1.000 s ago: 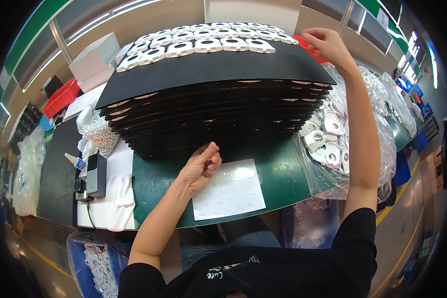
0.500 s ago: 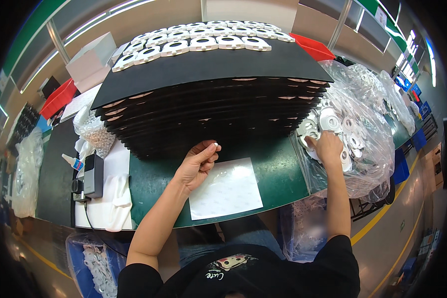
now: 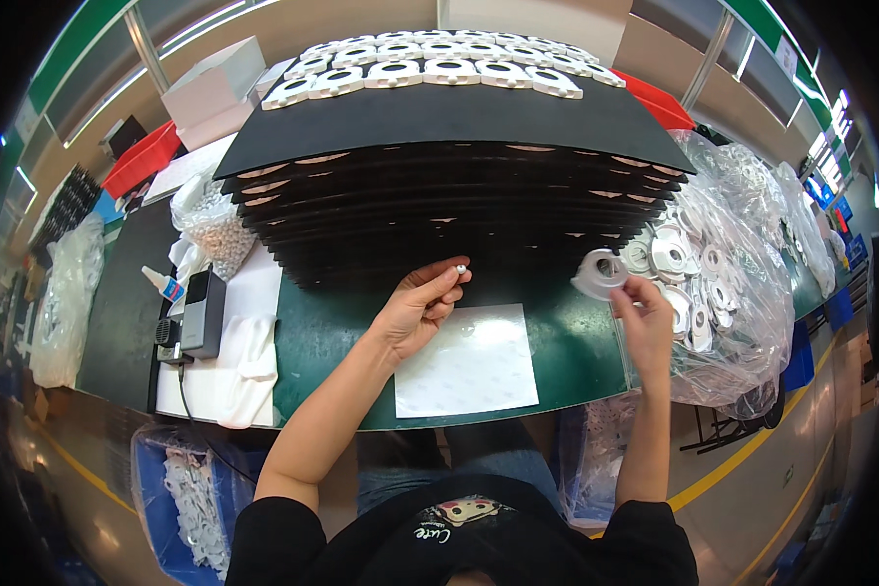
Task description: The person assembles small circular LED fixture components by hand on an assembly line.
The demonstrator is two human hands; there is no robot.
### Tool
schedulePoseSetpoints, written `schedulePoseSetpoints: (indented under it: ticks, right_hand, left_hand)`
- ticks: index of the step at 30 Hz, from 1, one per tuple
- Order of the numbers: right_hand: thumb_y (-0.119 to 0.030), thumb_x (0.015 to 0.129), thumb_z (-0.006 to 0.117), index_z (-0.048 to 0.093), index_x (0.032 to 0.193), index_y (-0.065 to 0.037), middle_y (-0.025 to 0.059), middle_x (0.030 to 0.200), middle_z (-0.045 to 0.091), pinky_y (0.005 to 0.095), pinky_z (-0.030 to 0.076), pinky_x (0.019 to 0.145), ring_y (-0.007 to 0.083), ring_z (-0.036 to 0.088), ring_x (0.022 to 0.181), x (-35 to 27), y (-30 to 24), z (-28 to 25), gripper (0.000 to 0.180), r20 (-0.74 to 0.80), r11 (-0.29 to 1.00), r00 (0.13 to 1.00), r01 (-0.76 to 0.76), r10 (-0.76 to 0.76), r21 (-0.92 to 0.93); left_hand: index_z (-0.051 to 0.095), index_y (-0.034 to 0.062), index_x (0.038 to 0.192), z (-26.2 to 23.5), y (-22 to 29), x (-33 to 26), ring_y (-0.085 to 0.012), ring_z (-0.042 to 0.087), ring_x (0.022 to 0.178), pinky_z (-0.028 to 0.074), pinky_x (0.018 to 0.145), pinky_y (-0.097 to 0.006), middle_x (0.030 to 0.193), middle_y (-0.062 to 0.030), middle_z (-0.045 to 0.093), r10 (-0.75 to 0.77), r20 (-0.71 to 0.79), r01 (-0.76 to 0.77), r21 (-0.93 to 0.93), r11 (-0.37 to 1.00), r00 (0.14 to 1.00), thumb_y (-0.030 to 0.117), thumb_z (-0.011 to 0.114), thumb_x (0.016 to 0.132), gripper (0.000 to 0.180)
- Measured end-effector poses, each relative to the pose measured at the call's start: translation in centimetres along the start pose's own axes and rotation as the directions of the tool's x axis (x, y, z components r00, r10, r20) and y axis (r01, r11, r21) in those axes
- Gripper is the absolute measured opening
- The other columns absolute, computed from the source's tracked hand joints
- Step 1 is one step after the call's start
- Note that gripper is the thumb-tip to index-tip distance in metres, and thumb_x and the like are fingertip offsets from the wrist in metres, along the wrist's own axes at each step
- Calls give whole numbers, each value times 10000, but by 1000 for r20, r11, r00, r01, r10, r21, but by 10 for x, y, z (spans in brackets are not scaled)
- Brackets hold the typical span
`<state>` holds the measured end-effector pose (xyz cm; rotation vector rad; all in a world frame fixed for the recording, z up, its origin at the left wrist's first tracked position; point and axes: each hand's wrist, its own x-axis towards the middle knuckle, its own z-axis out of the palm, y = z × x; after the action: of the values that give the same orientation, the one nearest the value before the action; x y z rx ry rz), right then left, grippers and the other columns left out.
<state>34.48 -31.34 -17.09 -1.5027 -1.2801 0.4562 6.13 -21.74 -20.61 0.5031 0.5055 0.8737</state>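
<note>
Right of centre: right hand (image 3: 647, 322) grasping a white ring-shaped part (image 3: 599, 274) by its edge, just beside the clear bag of like parts (image 3: 742, 264) at the right edge. At centre: left hand (image 3: 422, 305) pinching a small white bead (image 3: 460, 268) between thumb and forefinger, above the white sheet (image 3: 469, 361) on the green counter (image 3: 332, 342), before the stack of black trays (image 3: 449, 195).

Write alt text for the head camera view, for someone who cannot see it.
A seated person's right hand holds up a white ring-shaped part while the left hand pinches a tiny white bead, above a green table bearing a stack of black trays.
</note>
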Motion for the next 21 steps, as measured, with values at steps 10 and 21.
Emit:
schedulePoseSetpoints:
  ticks: [10,21]
  right_hand:
    - [-58,848,590,548,974,-5,37,823,591,225,462,599,85,557,727,-30,-9,106,143,393,984,915,18,-88,178]
    - [-62,832,608,568,939,-21,68,808,577,272,441,594,156,562,710,-33,-3,111,121,300,931,885,364,-356,32]
  left_hand:
    - [605,7,1014,-5,2,4,-64,420,636,286,435,-135,888,-67,571,23,32,-22,-48,999,999,96,617,856,181]
    - [615,19,991,-6,2,6,-57,407,617,264,422,-136,897,-80,599,55,-6,-55,-61,997,998,68,621,847,152]
